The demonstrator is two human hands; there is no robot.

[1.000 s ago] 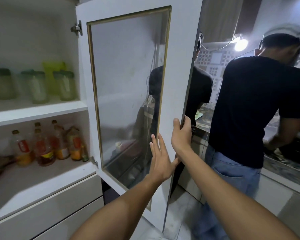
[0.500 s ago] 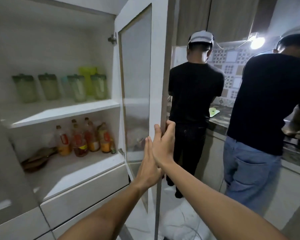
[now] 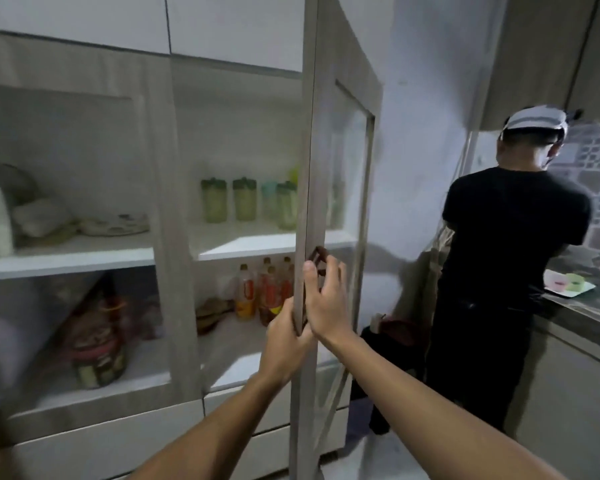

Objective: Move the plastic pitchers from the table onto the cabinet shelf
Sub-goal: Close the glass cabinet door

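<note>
Several pale green plastic pitchers [image 3: 245,199] with dark green lids stand in a row on the upper cabinet shelf [image 3: 257,243]. The glass-paned cabinet door [image 3: 326,188] stands edge-on to me, part way between open and closed. My right hand [image 3: 323,299] lies on the door's outer face beside its dark handle, thumb wrapped over the door edge. My left hand [image 3: 286,332] presses against the same edge from the inner side, just below. Neither hand holds a pitcher.
Bottles of oil and sauce [image 3: 264,289] stand on the lower shelf. The left cabinet bay, behind a closed glass door, holds plates [image 3: 115,225] and a jar [image 3: 97,362]. A person in a black shirt [image 3: 510,244] stands at the counter [image 3: 575,306] on the right.
The door has swung from wide open toward the cabinet. Both hands moved with it along its edge, and my view turned left, bringing the left bay into sight.
</note>
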